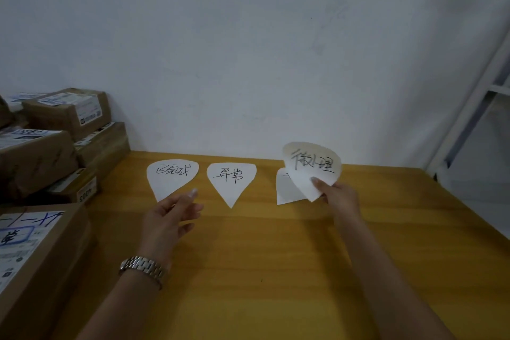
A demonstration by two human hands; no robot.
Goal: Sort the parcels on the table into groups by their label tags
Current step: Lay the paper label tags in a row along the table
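Two white paper signs with handwritten characters lie flat on the yellow table (276,270): one (171,177) at the left and one (230,179) in the middle. My right hand (340,197) pinches a third sign (313,170) by its lower tip and holds it raised and tilted. Under it a fourth sheet (287,190) lies on the table, mostly hidden. My left hand (171,215) hovers just below the left sign with relaxed fingers and holds nothing. Brown cardboard parcels (47,144) with printed labels are stacked at the left.
A large parcel (30,251) with a blue-stamped label lies at the near left edge. A white wall rises behind the table. A white metal frame (474,110) stands at the right, past the table's edge.
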